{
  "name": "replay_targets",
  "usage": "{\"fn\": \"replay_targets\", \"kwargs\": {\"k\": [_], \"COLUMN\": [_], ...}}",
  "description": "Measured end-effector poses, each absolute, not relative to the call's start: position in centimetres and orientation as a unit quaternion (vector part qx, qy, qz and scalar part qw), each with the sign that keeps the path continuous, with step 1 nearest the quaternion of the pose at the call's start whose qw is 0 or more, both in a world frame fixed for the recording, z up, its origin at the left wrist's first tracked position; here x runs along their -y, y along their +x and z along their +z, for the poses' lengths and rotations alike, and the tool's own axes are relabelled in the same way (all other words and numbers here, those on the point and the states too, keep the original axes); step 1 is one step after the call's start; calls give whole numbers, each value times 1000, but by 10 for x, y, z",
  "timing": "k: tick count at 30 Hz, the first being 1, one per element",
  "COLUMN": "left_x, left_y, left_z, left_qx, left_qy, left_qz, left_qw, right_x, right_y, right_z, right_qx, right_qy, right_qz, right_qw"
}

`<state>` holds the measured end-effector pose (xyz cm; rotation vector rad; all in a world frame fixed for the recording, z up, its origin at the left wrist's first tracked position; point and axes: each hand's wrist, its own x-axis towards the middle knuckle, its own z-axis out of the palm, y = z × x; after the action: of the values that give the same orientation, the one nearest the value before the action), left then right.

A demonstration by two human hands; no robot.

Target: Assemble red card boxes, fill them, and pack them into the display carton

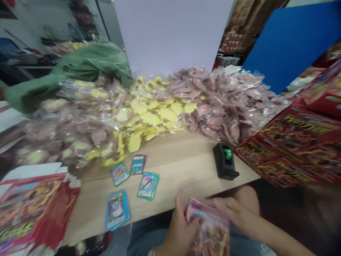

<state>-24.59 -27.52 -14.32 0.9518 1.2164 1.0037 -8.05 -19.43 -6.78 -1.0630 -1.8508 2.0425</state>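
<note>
Low in the view, in front of the table's near edge, both hands hold a stack of pink and red printed cards [209, 229]. My left hand [179, 231] grips the stack from its left side, thumb up. My right hand [237, 213] rests its fingers over the stack's top right corner. Several small piles of blue and green cards [117, 209] lie on the wooden table [181, 167] just left of my hands.
A black tape dispenser [225, 161] with a green roll stands at the right. Heaps of bagged yellow [151, 117] and pink [226, 99] pieces fill the back. Red printed boxes [295, 142] are stacked on the right, flat red cartons [32, 213] lie at the left. A green cloth [87, 64] lies behind.
</note>
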Motion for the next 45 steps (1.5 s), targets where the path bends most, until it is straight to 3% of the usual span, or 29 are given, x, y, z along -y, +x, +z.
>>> {"fn": "replay_targets", "kwargs": {"k": [9,16,18,20,24,27,33,35,38,41,45], "left_x": [298,310,302,289,268,267,267,253,217,179,156], "left_y": [-253,-250,-255,-266,-280,-272,-273,-287,-301,-291,-274], "left_z": [-126,-131,-123,-111,-93,-95,-93,-78,-57,-57,-79], "left_qx": [-567,-544,-516,-468,-421,-453,-429,-413,-440,-449,-461], "left_qy": [499,481,463,478,555,556,568,646,745,800,844], "left_qz": [408,453,476,458,371,368,339,295,335,335,233], "left_qw": [513,517,541,585,615,591,615,570,372,214,145], "right_x": [200,218,232,245,249,248,275,263,205,135,94], "right_y": [-93,-94,-98,-99,-88,-78,-66,-52,-28,-13,-11], "right_z": [-54,-22,-17,-23,-58,-74,-67,-71,-85,-102,-114], "right_qx": [525,668,732,749,605,571,716,674,548,439,361], "right_qy": [-418,-308,-301,-342,-467,-502,-450,-496,-619,-704,-717], "right_qz": [734,677,609,553,567,569,461,460,438,456,526], "right_qw": [104,21,44,131,308,316,270,298,353,322,282]}}
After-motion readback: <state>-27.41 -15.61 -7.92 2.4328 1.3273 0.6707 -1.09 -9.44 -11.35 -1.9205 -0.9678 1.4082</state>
